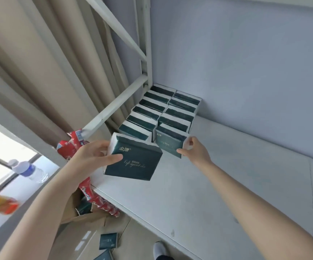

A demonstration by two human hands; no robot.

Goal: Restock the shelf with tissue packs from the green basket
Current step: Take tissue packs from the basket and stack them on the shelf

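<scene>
Dark-green tissue pack (133, 158) gripped in left hand (93, 156); right hand (195, 149) pinches front pack (168, 143) at shelf (227, 184) rear-left corner

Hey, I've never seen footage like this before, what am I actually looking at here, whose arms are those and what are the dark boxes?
There is no machine here. The single picture comes from a wide-angle camera worn on a person's head, looking forward and down, so the two bare arms are the wearer's own.

The white shelf carries two rows of dark green tissue packs standing against its back left corner. The left hand holds one tissue pack in the air just in front of the left row. The right hand grips the front pack of the right row, which seems to rest on the shelf.

Below the shelf are cardboard boxes, red packaging and a loose pack on the floor. A water bottle stands at the left. No green basket is visible.
</scene>
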